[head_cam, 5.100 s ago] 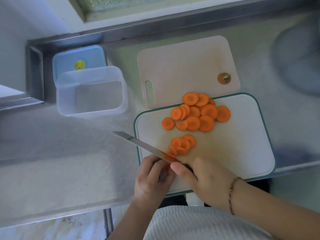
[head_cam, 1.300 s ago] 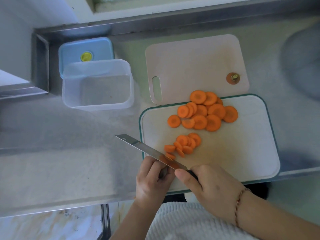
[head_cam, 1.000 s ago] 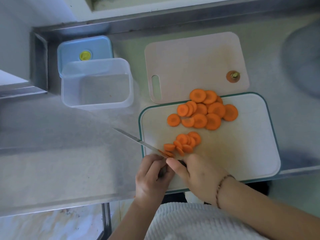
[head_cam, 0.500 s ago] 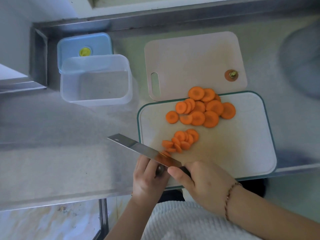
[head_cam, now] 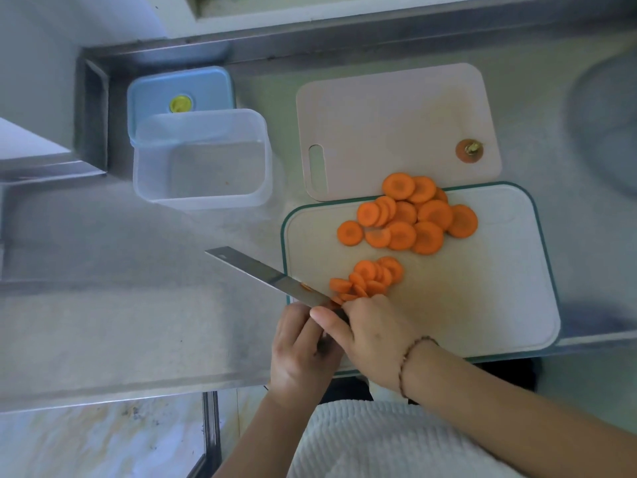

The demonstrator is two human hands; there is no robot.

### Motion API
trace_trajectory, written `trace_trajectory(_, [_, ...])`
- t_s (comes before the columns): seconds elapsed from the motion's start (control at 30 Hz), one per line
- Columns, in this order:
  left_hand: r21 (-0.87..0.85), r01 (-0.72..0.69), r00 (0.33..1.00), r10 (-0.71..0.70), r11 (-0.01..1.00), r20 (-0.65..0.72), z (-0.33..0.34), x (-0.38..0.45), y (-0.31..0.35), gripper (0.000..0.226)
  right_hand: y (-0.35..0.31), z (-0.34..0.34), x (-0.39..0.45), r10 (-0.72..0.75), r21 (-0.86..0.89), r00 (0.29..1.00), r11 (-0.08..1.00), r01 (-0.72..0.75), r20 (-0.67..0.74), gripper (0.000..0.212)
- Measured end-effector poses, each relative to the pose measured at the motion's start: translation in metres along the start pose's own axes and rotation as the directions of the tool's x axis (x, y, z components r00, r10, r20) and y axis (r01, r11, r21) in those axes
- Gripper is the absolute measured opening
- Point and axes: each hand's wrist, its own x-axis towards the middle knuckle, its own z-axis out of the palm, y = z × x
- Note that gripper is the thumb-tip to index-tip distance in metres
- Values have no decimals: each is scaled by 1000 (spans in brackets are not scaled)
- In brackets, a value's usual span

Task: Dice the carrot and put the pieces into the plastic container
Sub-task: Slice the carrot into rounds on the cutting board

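**Inspector:** Against half a second ago, your knife (head_cam: 272, 279) has dropped from its raised tilt onto the near pile of carrot slices (head_cam: 367, 279); slicing is nearly finished, by my reading.

**Operator:** And my hands?

**Inspector:** Your right hand (head_cam: 370, 336) is wrapped round the handle. Your left hand (head_cam: 300, 353) curls at the carrot stub, which is hidden. The plastic container (head_cam: 201, 160), at ten o'clock, holds nothing yet.

Steel counter (head_cam: 103, 322) carries two cutting boards (head_cam: 482, 288), container (head_cam: 201, 160), lid (head_cam: 179, 88).
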Motion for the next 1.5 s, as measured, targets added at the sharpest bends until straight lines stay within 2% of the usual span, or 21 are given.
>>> trace_trajectory(0.07, [-8, 6, 1000, -6, 1000, -9, -2, 0, 2, 13, 0, -5, -7, -12, 87, 1000, 996, 13, -16, 74])
trace_trajectory(0.17, [22, 34, 999, -34, 999, -25, -2, 0, 2, 24, 3, -20, -23, -50, 238, 997, 969, 62, -54, 41])
trace_trajectory(0.2, [37, 47, 998, -45, 998, -34, -2, -1, 2, 30, 5, -25, -29, -37, 275, 997, 960, 55, -67, 40])
trace_trajectory(0.3, [48, 54, 998, -52, 997, -40, -2, -2, 1, 29, 12, -33, -40, 29, 272, 994, 962, 0, -102, 57])
trace_trajectory(0.4, [53, 52, 999, -52, 997, -10, -3, -4, 0, 22, 17, -32, -42, 38, 244, 999, 969, -28, -39, 63])
trace_trajectory(0.5, [67, 68, 998, -69, 995, 2, -4, -5, -2, 19, 14, -30, -43, 9, 143, 999, 990, -13, 33, 70])
trace_trajectory(0.83, [47, 70, 997, -70, 996, -18, -4, -5, -2, 18, 8, -31, -38, 67, 72, 989, 994, -77, 131, 68])
trace_trajectory(1.03, [35, 73, 997, -72, 997, -12, -4, -5, -3, 14, 12, -23, -29, 76, 71, 990, 994, -85, 117, 63])
trace_trajectory(1.17, [13, 44, 999, -44, 999, 2, -3, -4, -3, 14, 12, -13, -11, -27, 37, 1000, 999, 26, 16, 62])
trace_trajectory(1.23, [-15, 18, 1000, -17, 1000, 22, -1, -5, -3, 17, 11, -7, -5, -71, 23, 997, 997, 71, -18, 70])
trace_trajectory(1.3, [-13, 54, 999, -54, 998, 5, -1, -5, -2, 24, 14, 0, -3, -87, 87, 996, 992, 89, -20, 72])
trace_trajectory(1.37, [-5, 66, 998, -66, 998, -7, 0, -4, 0, 19, 19, 1, -3, -100, 129, 995, 987, 99, 3, 76])
trace_trajectory(1.5, [9, 78, 995, -78, 997, 60, -1, 0, 1, 17, 22, -19, 5, -110, 81, 994, 991, 110, -11, 78])
